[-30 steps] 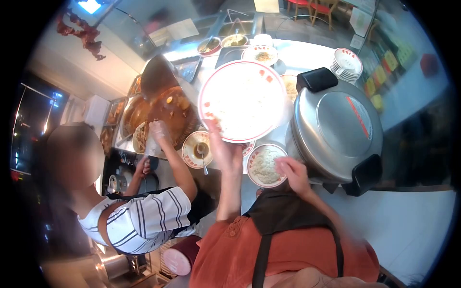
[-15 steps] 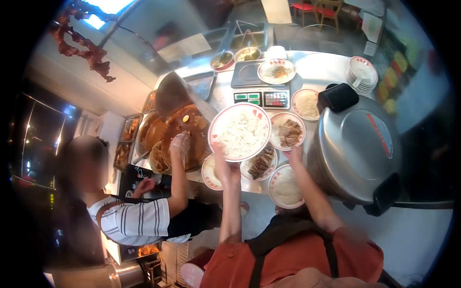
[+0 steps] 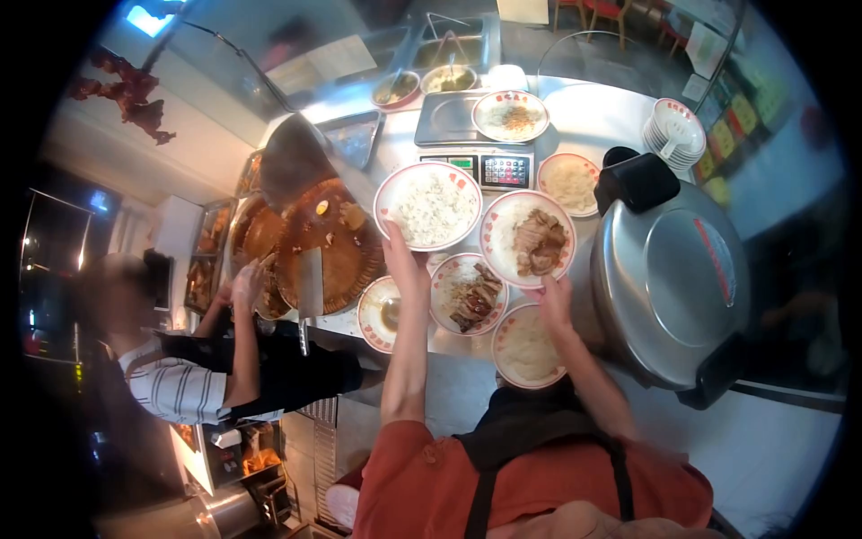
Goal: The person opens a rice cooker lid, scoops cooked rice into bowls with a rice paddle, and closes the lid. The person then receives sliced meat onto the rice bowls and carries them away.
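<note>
My left hand [image 3: 407, 262] grips the near rim of a white bowl of rice [image 3: 433, 211] with red marks, raised above the counter. Another bowl, rice topped with sliced meat [image 3: 541, 242], is held at its near edge by my right hand [image 3: 554, 301]. It overlaps the bowls around it and looks lifted. Between my forearms sits a bowl of rice with dark sliced meat [image 3: 476, 296]. Below my right hand is a bowl of plain rice [image 3: 525, 349]. Left of my left wrist stands a bowl with brown sauce [image 3: 388, 314].
A large steel rice cooker [image 3: 669, 269] stands at right. Ahead are a digital scale [image 3: 505, 171] carrying a topped bowl [image 3: 510, 117], another rice bowl [image 3: 570, 184] and stacked bowls [image 3: 675, 130]. At left, a co-worker's gloved hand [image 3: 245, 286] is beside a chopping block [image 3: 332, 242] with a cleaver [image 3: 311, 283].
The meat-topped bowl has come up in my right hand. My left hand's bowl has shifted slightly left and away. The co-worker's hand moved left off the block, and a cleaver now shows there.
</note>
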{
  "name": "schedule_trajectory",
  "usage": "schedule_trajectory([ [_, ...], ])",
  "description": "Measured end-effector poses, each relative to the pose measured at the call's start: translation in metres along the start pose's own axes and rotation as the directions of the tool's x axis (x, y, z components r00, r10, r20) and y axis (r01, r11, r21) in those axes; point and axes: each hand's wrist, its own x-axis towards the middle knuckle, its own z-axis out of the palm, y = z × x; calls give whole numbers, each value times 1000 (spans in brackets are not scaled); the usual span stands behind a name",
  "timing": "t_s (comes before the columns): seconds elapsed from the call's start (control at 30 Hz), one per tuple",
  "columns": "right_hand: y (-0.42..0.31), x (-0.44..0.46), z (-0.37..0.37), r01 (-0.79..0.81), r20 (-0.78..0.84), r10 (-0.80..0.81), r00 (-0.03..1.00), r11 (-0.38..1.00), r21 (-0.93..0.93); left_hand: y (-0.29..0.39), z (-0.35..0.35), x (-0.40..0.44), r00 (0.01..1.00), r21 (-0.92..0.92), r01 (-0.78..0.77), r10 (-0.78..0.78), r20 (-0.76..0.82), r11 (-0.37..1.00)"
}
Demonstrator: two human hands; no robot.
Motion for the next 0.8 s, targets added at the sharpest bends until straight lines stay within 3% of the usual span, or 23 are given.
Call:
schedule_trajectory([
  [0.07, -10, -29, -1, -50, 1, 50, 999, 990, -130, -5, -1, 19, 1000, 107, -1, 2, -14, 994],
  [0.13, -31, -67, 0, -106, 94, 113, 989, 991, -75, -13, 2, 31, 1000, 134, -3, 4, -3, 991],
  [0.2, -46, -98, -6, -130, 139, 128, 982, 992, 2, -34, 5, 38, 997, 212, 71, -72, -2, 975],
  [0.27, -59, -121, -6, -169, 146, 167, 975, 986, 0, -51, 11, 42, 984, 299, 165, -179, 22, 940],
  [0.33, -59, -132, -10, -214, 156, 212, 965, 977, -3, -86, 10, 57, 953, 257, 249, -283, 103, 934],
  [0.47, -60, -140, -37, -317, 143, 321, 936, 947, -54, -145, 14, 70, 884, 433, 384, -460, 82, 815],
  [0.53, -62, -144, -42, -286, 90, 296, 951, 952, -106, -160, 13, 77, 878, 560, 334, -466, 107, 758],
  [0.8, -63, -153, -57, -260, 39, 271, 962, 950, -174, -179, 16, 100, 721, 645, 434, -672, 171, 629],
])
